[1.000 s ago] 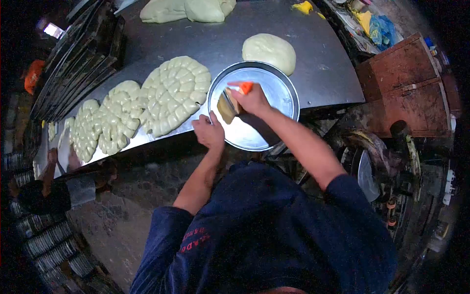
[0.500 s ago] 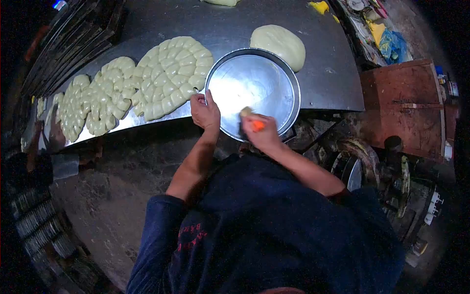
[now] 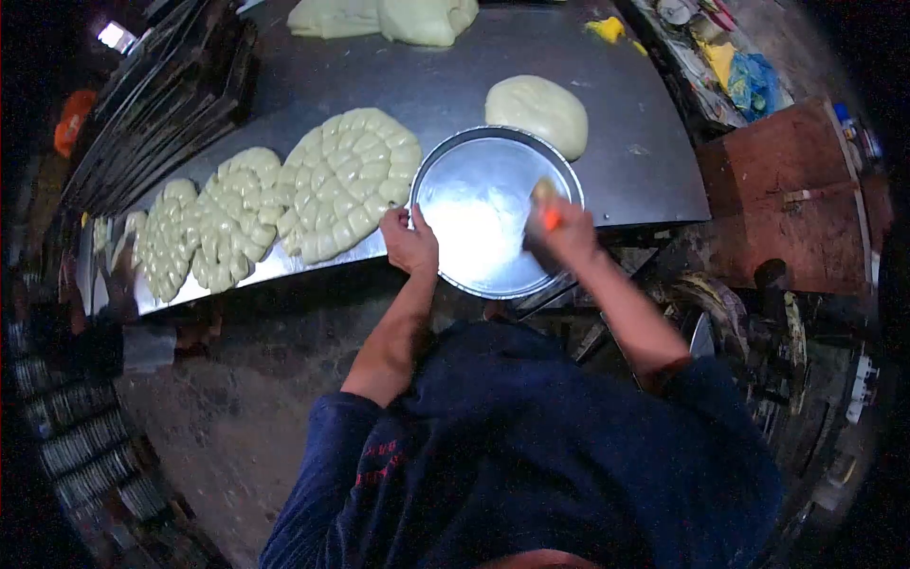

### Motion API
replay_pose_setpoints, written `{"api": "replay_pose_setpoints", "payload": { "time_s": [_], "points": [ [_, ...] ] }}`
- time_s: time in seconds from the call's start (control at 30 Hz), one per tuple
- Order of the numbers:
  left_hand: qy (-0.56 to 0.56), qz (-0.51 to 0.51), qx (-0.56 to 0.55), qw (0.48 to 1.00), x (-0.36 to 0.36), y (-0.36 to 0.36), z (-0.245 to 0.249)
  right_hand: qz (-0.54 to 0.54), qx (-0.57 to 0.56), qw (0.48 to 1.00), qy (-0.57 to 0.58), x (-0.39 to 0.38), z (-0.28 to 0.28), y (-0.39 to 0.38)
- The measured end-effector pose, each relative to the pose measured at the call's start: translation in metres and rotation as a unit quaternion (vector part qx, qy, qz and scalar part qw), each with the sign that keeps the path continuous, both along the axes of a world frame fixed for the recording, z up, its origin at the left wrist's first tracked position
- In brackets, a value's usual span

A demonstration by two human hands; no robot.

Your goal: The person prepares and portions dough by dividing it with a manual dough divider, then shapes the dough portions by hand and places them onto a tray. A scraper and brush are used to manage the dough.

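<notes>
A round metal baking pan (image 3: 479, 204) rests partly over the table's front edge, its inside shiny. My left hand (image 3: 410, 244) is closed on the pan's left rim. Inside the right half of the pan, my right hand (image 3: 567, 232) grips a brush (image 3: 543, 189) with an orange part showing between the fingers; motion blurs its bristles. Just behind the pan sits a smooth mound of dough (image 3: 537, 114). To the left of the pan lies a flat round of dough scored into pieces (image 3: 351, 180).
More divided dough (image 3: 232, 213) stretches left along the metal table (image 3: 626, 142). Larger dough lumps (image 3: 427, 17) lie at the back. Dark stacked trays (image 3: 161, 95) stand at the left, a reddish-brown wooden box (image 3: 787, 204) at the right. A yellow scrap (image 3: 607, 29) lies near the far right edge.
My right hand has swept the brush from the pan's lower middle to its right side. My left hand still holds the rim. The view has shifted, showing more of the table's back.
</notes>
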State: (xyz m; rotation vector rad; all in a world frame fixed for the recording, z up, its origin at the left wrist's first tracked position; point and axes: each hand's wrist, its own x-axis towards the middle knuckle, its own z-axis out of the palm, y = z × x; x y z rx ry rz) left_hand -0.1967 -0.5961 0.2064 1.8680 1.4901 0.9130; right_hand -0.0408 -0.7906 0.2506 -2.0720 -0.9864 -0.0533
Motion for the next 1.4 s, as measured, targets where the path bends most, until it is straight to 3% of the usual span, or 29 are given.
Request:
{"api": "replay_pose_setpoints", "payload": {
  "time_s": [0.03,0.07,0.1,0.13,0.2,0.27,0.3,0.33,0.4,0.47,0.53,0.57,0.6,0.63,0.67,0.73,0.77,0.8,0.87,0.97,1.1,1.33,1.4],
  "points": [
    [-0.022,-0.012,0.007,1.000,0.001,0.002,-0.006,0.002,0.008,1.000,0.008,-0.030,-0.014,-0.008],
    [-0.008,-0.019,0.018,1.000,0.002,0.002,-0.004,0.025,0.013,0.999,-0.032,-0.056,0.009,-0.003],
    [0.008,-0.028,0.021,0.999,0.001,0.004,-0.003,0.071,-0.063,0.989,0.112,-0.066,0.006,0.001],
    [0.025,-0.039,0.027,0.999,0.001,0.005,-0.002,0.098,0.004,0.991,0.093,-0.073,0.028,0.012],
    [0.034,-0.048,0.021,0.998,-0.001,0.004,0.003,0.003,-0.025,0.971,0.238,-0.045,0.050,0.012],
    [0.053,-0.062,0.041,0.996,-0.003,0.007,0.000,-0.116,0.059,0.954,0.272,0.001,0.104,-0.017],
    [0.017,-0.066,0.082,0.994,-0.004,0.006,-0.005,-0.117,0.094,0.985,0.083,0.037,0.099,-0.037],
    [0.012,-0.064,0.115,0.991,-0.004,0.009,-0.015,-0.110,0.121,0.981,-0.109,0.076,0.091,-0.057],
    [0.047,-0.076,0.086,0.992,-0.003,0.006,-0.002,-0.198,0.044,0.964,-0.173,0.136,0.075,-0.078],
    [0.038,-0.063,0.103,0.992,-0.004,0.006,-0.009,-0.204,-0.059,0.948,-0.237,0.200,0.017,-0.093],
    [0.060,-0.048,0.065,0.995,-0.001,-0.001,0.005,-0.235,-0.176,0.903,-0.315,0.209,0.003,-0.088],
    [0.058,-0.049,0.082,0.994,-0.004,-0.001,0.001,-0.237,-0.062,0.965,-0.091,0.201,0.000,-0.076],
    [0.058,-0.054,0.098,0.992,-0.004,0.001,-0.001,-0.226,0.044,0.962,0.144,0.192,-0.004,-0.067],
    [0.080,-0.045,0.095,0.991,-0.004,0.001,0.000,-0.218,0.091,0.895,0.378,0.183,-0.011,-0.059],
    [0.101,-0.038,0.089,0.990,-0.003,-0.001,0.005,-0.203,0.122,0.772,0.590,0.178,-0.017,-0.052],
    [0.107,-0.033,0.080,0.991,-0.002,-0.004,0.013,-0.127,0.244,0.600,0.751,0.163,-0.031,-0.017],
    [0.101,-0.036,0.060,0.992,0.000,-0.005,0.016,-0.087,0.263,0.568,0.775,0.170,-0.030,0.005],
    [0.091,-0.038,0.042,0.994,0.003,-0.005,0.018,-0.076,0.253,0.571,0.778,0.175,-0.028,0.029],
    [0.087,-0.039,0.100,0.990,0.003,-0.004,0.016,-0.062,0.367,0.592,0.715,0.177,-0.013,0.080],
    [0.084,-0.016,0.052,0.995,0.002,-0.011,0.020,-0.031,0.392,0.629,0.670,0.204,-0.020,0.130],
    [0.059,-0.011,0.056,0.997,0.015,-0.007,0.019,-0.027,0.412,0.624,0.664,0.247,-0.022,0.146],
    [0.014,-0.010,0.024,1.000,0.039,-0.003,0.004,0.074,0.479,0.708,0.513,0.262,0.105,0.140],
    [0.031,-0.019,0.000,0.999,0.041,0.000,-0.002,0.110,0.438,0.727,0.518,0.249,0.168,0.127]
  ]
}}
